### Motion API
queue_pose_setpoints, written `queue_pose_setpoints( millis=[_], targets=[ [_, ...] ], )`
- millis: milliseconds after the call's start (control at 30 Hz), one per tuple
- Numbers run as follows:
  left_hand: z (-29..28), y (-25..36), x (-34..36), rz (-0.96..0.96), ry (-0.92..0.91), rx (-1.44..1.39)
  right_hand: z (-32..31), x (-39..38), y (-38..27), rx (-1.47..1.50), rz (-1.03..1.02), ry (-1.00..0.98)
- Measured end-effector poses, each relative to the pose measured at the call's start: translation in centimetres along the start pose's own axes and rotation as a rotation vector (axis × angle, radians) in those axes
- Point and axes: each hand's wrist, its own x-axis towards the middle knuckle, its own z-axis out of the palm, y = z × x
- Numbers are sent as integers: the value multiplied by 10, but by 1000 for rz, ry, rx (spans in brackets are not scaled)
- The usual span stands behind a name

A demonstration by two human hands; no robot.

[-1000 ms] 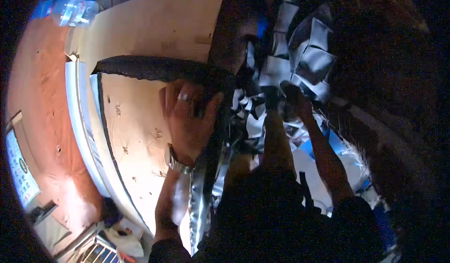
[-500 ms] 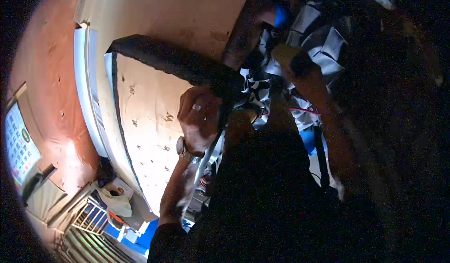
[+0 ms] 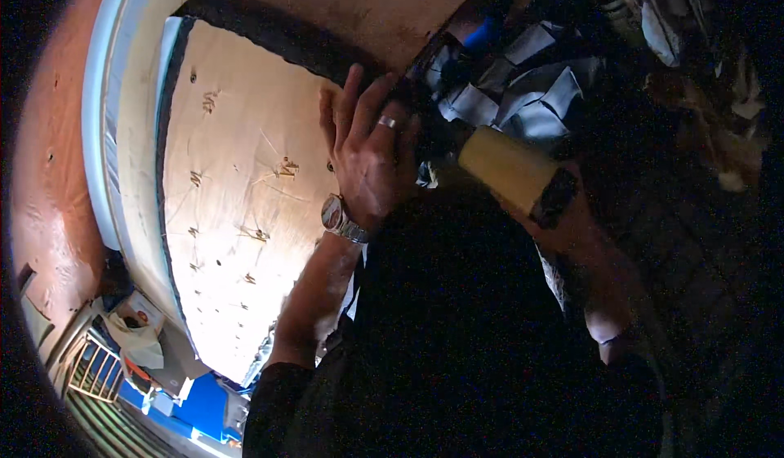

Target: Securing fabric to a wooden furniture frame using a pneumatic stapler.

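My left hand (image 3: 365, 157), with a ring and a wristwatch, lies with its fingers stretched and spread across the dark material (image 3: 306, 43) folded over the edge of a pale wooden panel (image 3: 245, 147). Small fasteners and loose threads dot the panel's face. Just right of that hand, my right hand (image 3: 563, 233) grips a yellow tool with a black end (image 3: 508, 168). Its front end points toward the panel's dark edge. Shadow hides most of the right fingers and the tool's tip, so its exact kind is unclear.
Behind the panel lies a larger brown board (image 3: 359, 8). Crumpled grey-white pieces (image 3: 531, 102) are heaped beyond the tool. A reddish-brown wall (image 3: 61, 172) rises at the left. A small slatted rack (image 3: 94, 366) and a whitish bag (image 3: 137, 339) sit at the lower left.
My left hand has gone from curled fingers on the dark edge to spread ones. The yellow tool shows more plainly and lower, nearer the left hand. The whole view has shifted.
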Motion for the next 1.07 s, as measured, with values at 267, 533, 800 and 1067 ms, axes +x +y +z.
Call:
queue_pose_setpoints(
  millis=[267, 533, 800, 1067],
  targets=[
    [3, -3, 0, 8, -19, 1, -5, -3, -16, -396, -138, 22],
    [-10, -6, -5, 103, 61, -95, 23, 13, -52, -28, 270, 44],
    [-18, -3, -28, 16, 18, -87, 21, 13, -57, 48, 73, 115],
    [-16, -6, -34, 4, 61, -93, 39, 20, -38, -79, 9, 115]
  ],
)
